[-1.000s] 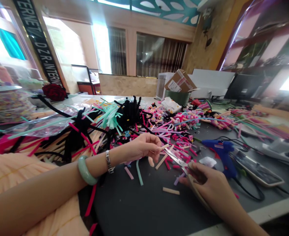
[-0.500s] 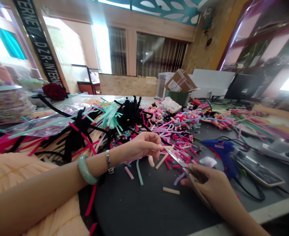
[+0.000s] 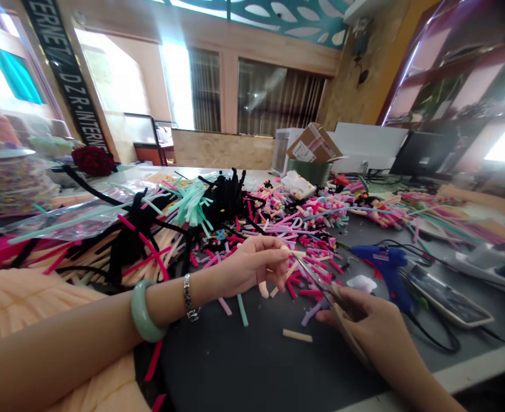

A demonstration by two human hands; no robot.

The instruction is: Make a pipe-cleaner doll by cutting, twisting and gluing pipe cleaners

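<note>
My left hand [image 3: 263, 260] is closed in a pinch on a small pale peach piece of chenille stem [image 3: 285, 250], mostly hidden by the fingertips. A watch and a green bangle are on that arm. My right hand [image 3: 361, 320] grips a pair of scissors [image 3: 323, 286], fingers around the handles. Their blades point up and left and reach my left fingertips, by the pale piece. Whether the blades touch it, I cannot tell. Below the hands, a short peach stem piece [image 3: 297, 336] lies on the dark tabletop [image 3: 235, 372].
Many cut pink and purple stem pieces [image 3: 312, 266] lie behind my hands. A black bundle [image 3: 229, 197] and a mint bundle [image 3: 192, 206] stand further back. To the right are a blue glue gun [image 3: 383, 260] with its cord and a framed flat device [image 3: 449, 294].
My left hand has shifted slightly to the right, and its fingers have turned a little over the scissor tips. The right hand still grips the scissors in nearly the same place.
</note>
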